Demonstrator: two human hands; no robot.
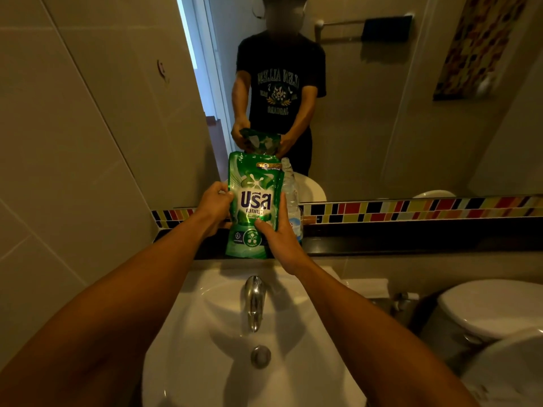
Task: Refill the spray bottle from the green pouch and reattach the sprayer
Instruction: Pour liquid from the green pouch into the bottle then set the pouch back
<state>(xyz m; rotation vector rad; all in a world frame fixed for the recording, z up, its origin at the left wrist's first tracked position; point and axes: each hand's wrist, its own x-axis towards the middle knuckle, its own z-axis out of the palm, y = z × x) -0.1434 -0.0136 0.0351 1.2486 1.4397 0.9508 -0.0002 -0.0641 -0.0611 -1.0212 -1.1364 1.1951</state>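
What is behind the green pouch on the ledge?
A clear bottle stands behind the green pouch, at its right edge, with no sprayer visible on it. The pouch and the right hand hide its lower left part.

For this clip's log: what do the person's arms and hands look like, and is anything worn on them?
Both forearms are bare up to the frame edge. The left hand and right hand wear no gloves, and no rings, watch or bracelet are visible. In the mirror, the person wears a dark short-sleeved T-shirt with pale printed lettering, its sleeves ending above the elbows.
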